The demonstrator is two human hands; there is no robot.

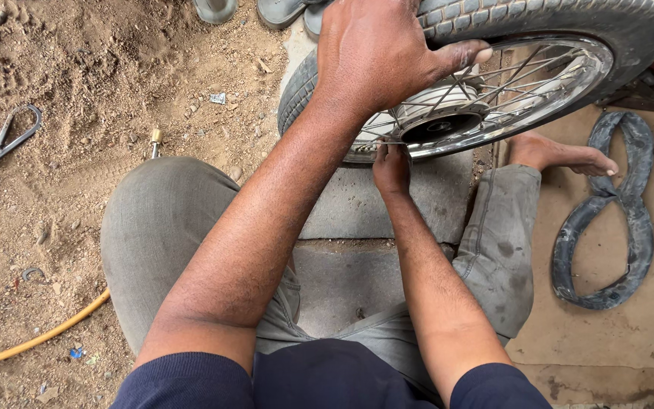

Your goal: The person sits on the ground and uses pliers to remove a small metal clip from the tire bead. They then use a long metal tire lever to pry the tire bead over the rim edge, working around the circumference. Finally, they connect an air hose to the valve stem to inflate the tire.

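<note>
Your dark blue sleeves (191, 382) sit closest, then your grey trousers (160, 227), knees spread over a concrete slab (350, 204). From there both forearms run up to the spoked wheel (493, 83), which lies tilted on the slab's far edge with its tyre (630, 23) mounted on the rim.

Your right hand (392, 168) is pinched together at the near edge of the chrome rim (448, 148), fingers closed on something small there; what it is cannot be made out. Your left hand (380, 53) lies spread over the tyre's top, fingers curled onto the tread and thumb pointing along the rim, steadying the wheel.

As for progress: an inner tube (607, 220) lies twisted into a figure eight on the floor to your right, well apart from the wheel, so judging by that, the tube is out. Whether another sits inside the tyre cannot be told.

Left, on the sandy ground, lie a yellow hose (32, 341) and a bent metal tool (9, 140).
</note>
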